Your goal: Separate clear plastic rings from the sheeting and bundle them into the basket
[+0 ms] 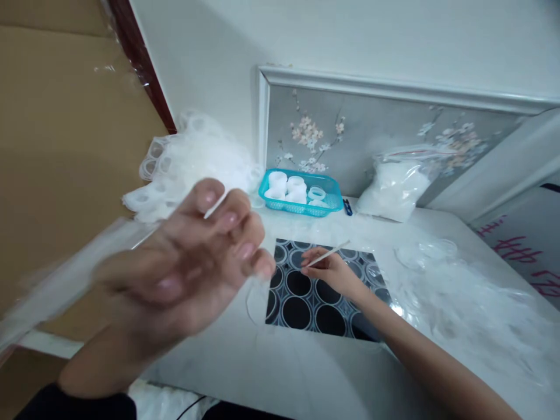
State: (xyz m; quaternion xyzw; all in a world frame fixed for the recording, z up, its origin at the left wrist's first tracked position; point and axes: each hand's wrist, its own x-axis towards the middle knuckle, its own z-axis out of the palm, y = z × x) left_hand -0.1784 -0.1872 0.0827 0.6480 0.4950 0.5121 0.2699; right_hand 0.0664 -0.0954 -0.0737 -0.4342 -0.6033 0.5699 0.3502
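Note:
My left hand (196,262) is raised close to the camera, palm up, fingers curled. A short, thin white strip (214,203) is caught between its fingers. Over the dark circle-patterned sheet (298,312), my right hand (328,273) pinches a slim whitish stick (329,253) that slants up to the right. The sheet lies flat on the white table (306,373). A thin clear ring (250,306) lies at the sheet's left edge, partly hidden by my left hand.
A turquoise basket (301,209) with white rings stands at the wall, beside a small dark blue object (347,207). A clear bag (394,189) of white material is on its right. Translucent ring sheets (205,160) are heaped left; clear scraps (472,303) spread right. Cardboard (56,146) rises at far left.

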